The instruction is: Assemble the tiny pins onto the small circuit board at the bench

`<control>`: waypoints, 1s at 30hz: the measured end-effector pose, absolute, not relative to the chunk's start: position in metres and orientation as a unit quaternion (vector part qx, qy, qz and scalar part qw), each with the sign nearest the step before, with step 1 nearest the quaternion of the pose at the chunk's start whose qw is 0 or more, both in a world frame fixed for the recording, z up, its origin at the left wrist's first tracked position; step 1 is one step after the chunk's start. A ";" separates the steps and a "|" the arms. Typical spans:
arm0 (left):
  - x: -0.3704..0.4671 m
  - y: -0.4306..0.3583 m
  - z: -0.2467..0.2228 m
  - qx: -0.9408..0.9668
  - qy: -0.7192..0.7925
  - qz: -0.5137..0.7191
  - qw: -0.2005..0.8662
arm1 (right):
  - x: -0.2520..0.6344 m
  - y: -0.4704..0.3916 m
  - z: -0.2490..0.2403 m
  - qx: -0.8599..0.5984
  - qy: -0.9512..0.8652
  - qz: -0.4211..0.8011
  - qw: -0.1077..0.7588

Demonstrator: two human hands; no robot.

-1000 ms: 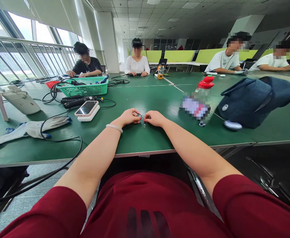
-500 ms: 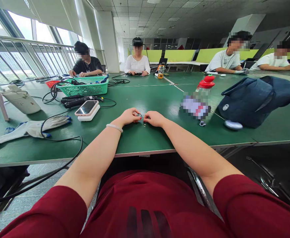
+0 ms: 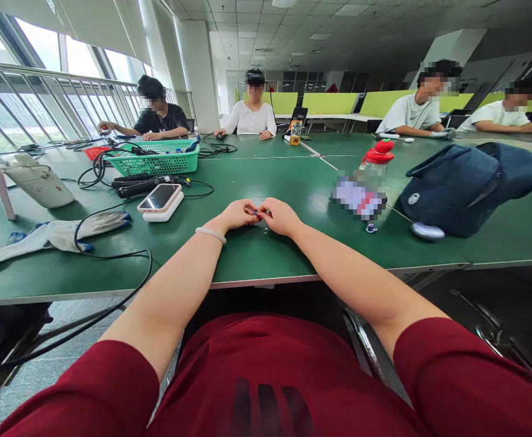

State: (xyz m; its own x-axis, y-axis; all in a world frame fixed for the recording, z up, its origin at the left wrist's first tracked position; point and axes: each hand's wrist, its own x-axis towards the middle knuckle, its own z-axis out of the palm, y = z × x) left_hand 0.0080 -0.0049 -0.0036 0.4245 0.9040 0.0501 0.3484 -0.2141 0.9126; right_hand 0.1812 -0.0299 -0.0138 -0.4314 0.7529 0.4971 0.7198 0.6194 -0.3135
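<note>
My left hand is closed in a pinch over the green table, its fingertips around a tiny shiny piece too small to name. My right hand is closed too, and its thumb and forefinger meet that piece from the other side. Whether the right fingers hold a part of their own is hidden. Just below the fingertips, a small bright metallic bit lies on the tabletop. A pale bangle circles my left wrist.
To the left are a phone on a white box, work gloves, a black cable and a green basket. On the right sit another phone, a red-lidded bottle and a navy bag. Several people sit around the table.
My right hand has moved left, and its fingertips now meet those of my left hand at the tiny piece. Across the table, two people have shifted their arms.
</note>
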 end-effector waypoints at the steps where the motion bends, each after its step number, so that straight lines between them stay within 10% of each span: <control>1: 0.008 -0.005 -0.003 0.717 0.441 0.309 0.443 | 0.181 -0.030 -0.014 -0.434 -0.847 0.026 0.306; 30: 0.008 -0.007 -0.001 0.717 0.430 0.304 0.456 | 0.183 -0.028 -0.015 -0.436 -0.838 0.047 0.324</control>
State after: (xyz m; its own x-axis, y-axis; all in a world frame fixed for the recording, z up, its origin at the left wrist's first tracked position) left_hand 0.0078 -0.0066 -0.0012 0.4447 0.8946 0.0442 0.3391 -0.2139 0.9161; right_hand 0.1829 -0.0276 -0.0155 -0.4089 0.7621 0.5019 0.7009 0.6145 -0.3621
